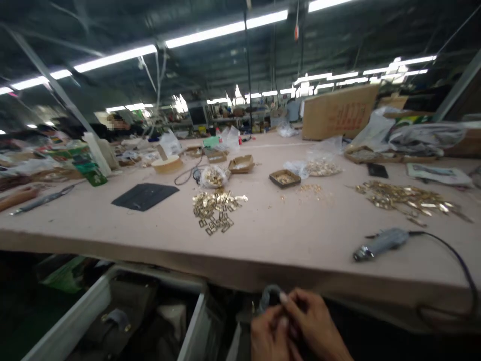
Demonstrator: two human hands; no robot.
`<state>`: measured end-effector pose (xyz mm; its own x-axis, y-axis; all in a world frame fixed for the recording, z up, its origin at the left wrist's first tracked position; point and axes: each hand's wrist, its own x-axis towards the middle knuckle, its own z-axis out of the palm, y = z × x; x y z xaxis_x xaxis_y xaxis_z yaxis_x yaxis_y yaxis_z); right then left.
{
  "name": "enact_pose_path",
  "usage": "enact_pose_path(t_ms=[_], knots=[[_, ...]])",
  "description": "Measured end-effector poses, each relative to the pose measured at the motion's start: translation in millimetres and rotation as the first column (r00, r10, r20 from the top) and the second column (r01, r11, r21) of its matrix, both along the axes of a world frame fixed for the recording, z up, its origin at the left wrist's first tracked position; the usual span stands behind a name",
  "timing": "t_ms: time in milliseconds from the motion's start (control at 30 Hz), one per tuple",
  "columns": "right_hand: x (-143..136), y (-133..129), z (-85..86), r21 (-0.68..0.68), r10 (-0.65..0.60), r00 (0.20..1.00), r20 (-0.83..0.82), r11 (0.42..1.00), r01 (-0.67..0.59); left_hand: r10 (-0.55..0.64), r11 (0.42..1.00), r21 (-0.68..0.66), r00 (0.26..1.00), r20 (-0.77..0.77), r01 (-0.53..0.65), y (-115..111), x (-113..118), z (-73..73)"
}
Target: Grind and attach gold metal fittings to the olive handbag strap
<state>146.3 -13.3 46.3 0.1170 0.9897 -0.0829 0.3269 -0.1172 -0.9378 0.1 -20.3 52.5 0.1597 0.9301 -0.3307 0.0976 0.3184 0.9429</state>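
Note:
Just below the table's front edge, my left hand [268,335] and my right hand [314,317] are close together with fingers pinched. A grey looped strap [269,296] rises from between their fingertips; its lower part is hidden by the fingers. Beyond the edge, a pile of gold-coloured metal frames [216,210] lies on the table. To the right rests a grey electric screwdriver [383,244] with a black cord, apart from both hands.
A pale bin [195,326] with dark fabric pieces stands below the table [285,240] at left. More brass-coloured parts [409,198] lie at right. A black sheet [145,195], a tape roll [168,164] and small trays [284,178] are farther back. A co-worker's arm [18,196] shows at far left.

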Motion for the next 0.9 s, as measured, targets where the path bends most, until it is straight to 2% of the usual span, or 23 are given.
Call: enact_pose_path(t_ms=[33,100,200,367,567,900], knots=[[0,-3,-3.6,-0.022,0.051,0.996,-0.077,0.998,-0.052,-0.025,0.999,0.038,0.999,0.031,0.024,1,1,-5.9],[3,-5,-12.5,0.004,0.054,0.978,-0.202,0.999,-0.054,-0.054,0.993,0.109,0.991,0.125,0.041,2,4,-19.3],[7,-3,-27.6,-0.021,-0.004,0.937,-0.35,1.0,-0.004,-0.072,0.996,0.074,0.962,0.262,0.055,2,6,-33.6],[11,-2,-40.0,-0.06,-0.04,0.852,-0.523,0.998,0.01,-0.105,0.994,0.043,0.947,0.304,0.096,2,6,-33.2],[10,-1,-39.7,-0.041,-0.024,0.817,-0.576,0.999,0.0,-0.079,0.997,0.043,0.943,0.322,0.069,5,6,-39.0],[8,-1,-48.0,-0.009,-0.017,0.862,-0.507,1.0,0.014,-0.039,0.999,0.046,0.947,0.318,0.026,9,6,-44.8]])
